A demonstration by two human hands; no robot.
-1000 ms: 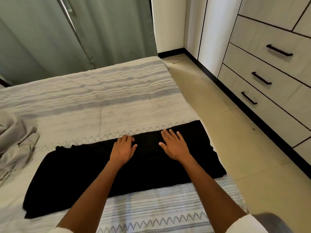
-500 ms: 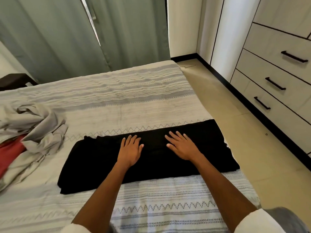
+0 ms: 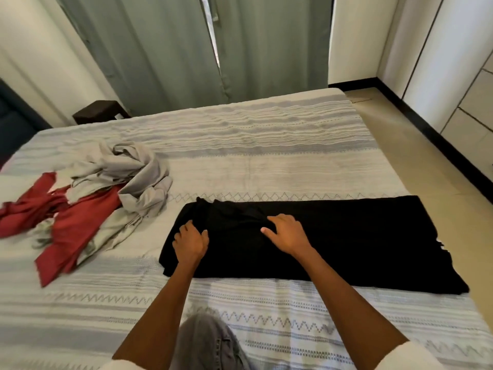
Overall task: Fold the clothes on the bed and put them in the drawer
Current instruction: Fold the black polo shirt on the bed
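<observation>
Both hands rest on a black garment point(image 3: 333, 236) spread across the bed point(image 3: 266, 156): the left hand point(image 3: 190, 240) curls its fingers into the cloth's left end, the right hand point(image 3: 286, 232) lies flat, fingers relaxed. Left of the garment sit red clothes point(image 3: 69, 222) and a grey heap point(image 3: 133, 174).

A bed point(image 3: 266, 161) with a striped white and grey cover fills the middle of the room. Behind the bed hang grey-green curtains point(image 3: 165, 54), parted by a thin bright slit of daylight. Left of the bed stands a dark nightstand point(image 3: 98, 111) against a white wall point(image 3: 34, 49). Right of the bed lies beige tiled floor point(image 3: 416, 166), edged by a black skirting and pale cabinets point(image 3: 453, 76).
</observation>
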